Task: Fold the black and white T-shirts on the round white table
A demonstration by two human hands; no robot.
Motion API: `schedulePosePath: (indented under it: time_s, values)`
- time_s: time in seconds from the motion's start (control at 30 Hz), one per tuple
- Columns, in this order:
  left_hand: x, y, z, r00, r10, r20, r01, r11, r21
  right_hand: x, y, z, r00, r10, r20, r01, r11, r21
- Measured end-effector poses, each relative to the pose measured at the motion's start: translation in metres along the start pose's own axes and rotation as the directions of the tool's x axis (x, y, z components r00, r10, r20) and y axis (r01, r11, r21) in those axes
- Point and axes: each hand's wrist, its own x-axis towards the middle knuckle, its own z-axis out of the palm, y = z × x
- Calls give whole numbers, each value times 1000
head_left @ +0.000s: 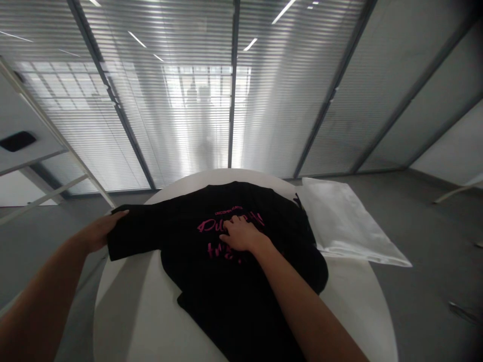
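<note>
A black T-shirt [241, 281] with pink lettering on its chest lies spread over a round white table [124, 311]. At the far left, my left hand [101, 230] grips the end of one sleeve, which is pulled out sideways past the table's edge. The thumb lies on top of the cloth, and the other fingers are mostly hidden behind it. My right hand [241, 234] rests palm down on the lettering, fingers spread a little. The shirt's other side is bunched near the right of the table, and its lower part runs toward me under my right forearm.
A folded white, partly see-through sheet or bag [347, 221] lies at the table's right, hanging past the edge. Glass panels with blinds [196, 125] stand behind the table. A pale metal frame [56, 130] rises at the left, over grey floor [426, 296].
</note>
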Motion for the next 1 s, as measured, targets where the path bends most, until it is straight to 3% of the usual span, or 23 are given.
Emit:
schedulePosePath:
  time_s: [0.07,0.17,0.23,0.37,0.43,0.5,0.53,0.57,0.6,0.7,0.77,0.87,1.0]
  values:
    - [4,4,0,996,-57,69,64,992,-106,0,-1,4,999,11,-30,-12,1000,-16]
    - [8,20,9,998,12,-64,-16,998,-58,3,-2,10,998,22,-55,-23,999,-22]
    - [7,35,23,989,98,-108,-93,994,52,4,-1,10,998,22,-52,-23,1000,-20]
    - [-10,68,69,977,207,-54,-202,975,98,2,1,5,1000,11,-15,-11,1000,-3]
    - [-26,80,94,937,320,138,-335,936,103,0,3,1,1000,2,4,-2,1000,10]
    - [-40,84,115,838,332,433,-400,913,75,-1,5,-1,1000,-7,17,7,1000,22]
    - [-44,84,123,783,328,528,-427,901,72,-1,6,-1,1000,-13,20,13,1000,27]
    - [-45,81,129,742,338,579,-464,882,79,-1,7,-2,1000,-20,23,20,999,31]
    - [-43,76,134,725,373,579,-517,850,101,-2,7,-2,999,-24,26,23,999,33]
    - [-15,50,143,704,593,391,-705,650,284,-2,8,-1,999,-30,31,29,999,33]
    - [11,25,147,658,676,331,-739,497,454,-1,7,-1,999,-26,31,25,999,33]
    - [40,-11,151,693,603,394,-681,369,633,-1,5,-1,1000,-9,25,8,999,39]
    - [52,-32,154,775,533,339,-562,337,755,0,3,1,1000,3,22,-5,999,52]
